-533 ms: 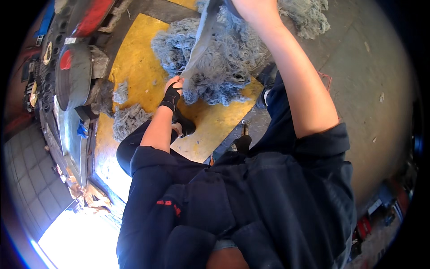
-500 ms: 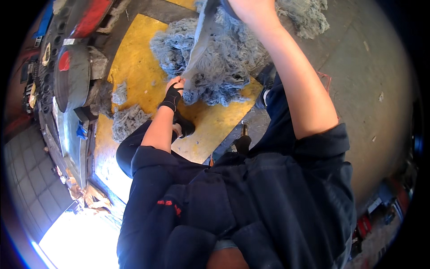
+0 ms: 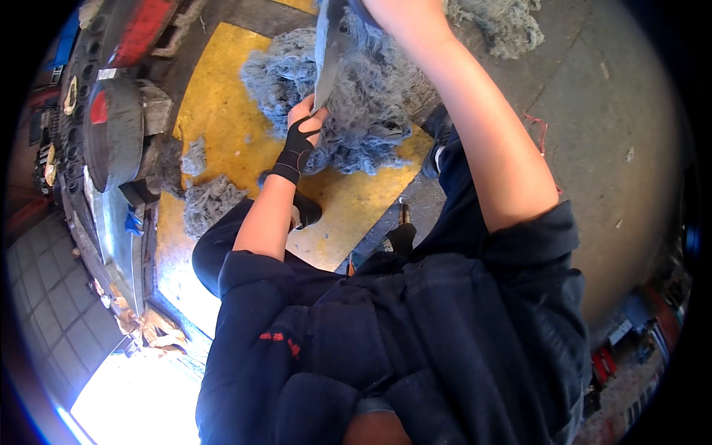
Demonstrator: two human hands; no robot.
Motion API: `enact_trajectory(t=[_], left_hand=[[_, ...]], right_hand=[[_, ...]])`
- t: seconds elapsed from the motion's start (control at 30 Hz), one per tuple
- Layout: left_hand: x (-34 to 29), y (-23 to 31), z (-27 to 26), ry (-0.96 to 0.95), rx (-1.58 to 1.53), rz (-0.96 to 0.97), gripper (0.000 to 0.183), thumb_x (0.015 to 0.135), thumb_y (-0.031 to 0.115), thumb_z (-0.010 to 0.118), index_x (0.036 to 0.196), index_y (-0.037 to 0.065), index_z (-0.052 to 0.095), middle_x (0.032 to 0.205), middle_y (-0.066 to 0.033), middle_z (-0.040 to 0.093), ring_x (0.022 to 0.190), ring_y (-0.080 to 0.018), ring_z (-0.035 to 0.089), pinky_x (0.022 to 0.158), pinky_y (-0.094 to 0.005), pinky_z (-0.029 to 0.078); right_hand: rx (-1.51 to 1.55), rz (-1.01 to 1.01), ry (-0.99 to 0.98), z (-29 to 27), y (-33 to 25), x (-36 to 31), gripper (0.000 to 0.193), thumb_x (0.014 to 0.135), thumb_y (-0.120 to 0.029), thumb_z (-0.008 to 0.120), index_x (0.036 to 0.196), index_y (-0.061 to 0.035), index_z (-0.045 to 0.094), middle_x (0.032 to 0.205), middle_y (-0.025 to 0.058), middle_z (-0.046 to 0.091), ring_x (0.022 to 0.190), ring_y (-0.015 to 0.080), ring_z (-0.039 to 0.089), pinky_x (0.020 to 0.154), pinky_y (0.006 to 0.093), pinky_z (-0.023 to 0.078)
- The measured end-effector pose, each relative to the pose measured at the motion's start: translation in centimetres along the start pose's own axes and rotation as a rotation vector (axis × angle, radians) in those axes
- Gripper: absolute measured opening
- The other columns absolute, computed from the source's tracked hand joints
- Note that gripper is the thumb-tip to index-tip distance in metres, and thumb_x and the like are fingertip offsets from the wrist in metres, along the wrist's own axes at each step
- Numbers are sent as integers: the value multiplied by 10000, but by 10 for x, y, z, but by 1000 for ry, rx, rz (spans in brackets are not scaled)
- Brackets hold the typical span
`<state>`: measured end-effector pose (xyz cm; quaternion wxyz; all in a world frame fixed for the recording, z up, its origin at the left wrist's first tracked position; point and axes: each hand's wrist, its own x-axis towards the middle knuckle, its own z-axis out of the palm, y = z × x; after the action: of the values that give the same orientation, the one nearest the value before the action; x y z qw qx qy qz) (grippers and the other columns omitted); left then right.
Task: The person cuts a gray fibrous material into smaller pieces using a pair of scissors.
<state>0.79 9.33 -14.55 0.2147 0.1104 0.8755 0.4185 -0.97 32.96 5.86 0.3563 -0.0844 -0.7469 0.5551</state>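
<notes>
My left hand (image 3: 302, 133), in a black wrist support, is closed on the lower end of a long, flat grey strip (image 3: 323, 67). I cannot tell what the strip is made of. It rises past the top edge of the view. Beneath it lies a big heap of tangled blue-grey fibre waste (image 3: 371, 111). My right hand (image 3: 406, 16) reaches up to the top edge, right of the strip. Its fingers are cut off from view, and a dark curved edge (image 3: 362, 13) shows beside it.
The heap lies on a yellow floor plate (image 3: 215, 96). Smaller fibre clumps (image 3: 211, 204) lie near my left knee, another (image 3: 508, 30) at the far right. Along the left stands machinery with a dark, red-marked round part (image 3: 115, 133). A thin red cord (image 3: 541, 137) lies right of my right forearm.
My left hand has moved up and to the right, its grip still on the strip. The strip now hangs more upright. My right hand has shifted slightly left.
</notes>
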Motion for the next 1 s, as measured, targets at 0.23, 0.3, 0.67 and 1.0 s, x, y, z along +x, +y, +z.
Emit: enact_trajectory(t=[0.23,0.3,0.67,1.0], left_hand=[[-10,25,-56,34,-126,100,465,779,76,698,1196,0,505,1112,-114,611,1010,-196,567,863,-309,441],[-15,30,-79,-8,-299,109,411,801,10,670,1179,3,510,1083,-82,614,1005,-155,562,862,-279,445],[-66,118,-157,-119,-205,8,317,823,63,653,1124,-10,584,977,-66,636,840,-128,595,758,-265,470],[-84,168,-192,-76,32,36,208,744,194,767,829,30,673,698,24,586,624,-49,483,566,-219,366]], right_hand=[[-130,66,218,-24,9,25,199,742,-154,684,781,13,584,682,138,629,626,218,616,610,328,476],[-126,85,258,-31,12,29,199,741,-162,681,766,9,583,675,144,627,631,233,618,617,336,474],[-113,89,350,-56,5,32,213,776,-198,657,812,4,598,711,197,627,680,320,626,627,388,470],[-199,192,335,-67,-1,24,263,791,-266,651,905,-32,620,811,215,645,790,367,632,691,422,479]])
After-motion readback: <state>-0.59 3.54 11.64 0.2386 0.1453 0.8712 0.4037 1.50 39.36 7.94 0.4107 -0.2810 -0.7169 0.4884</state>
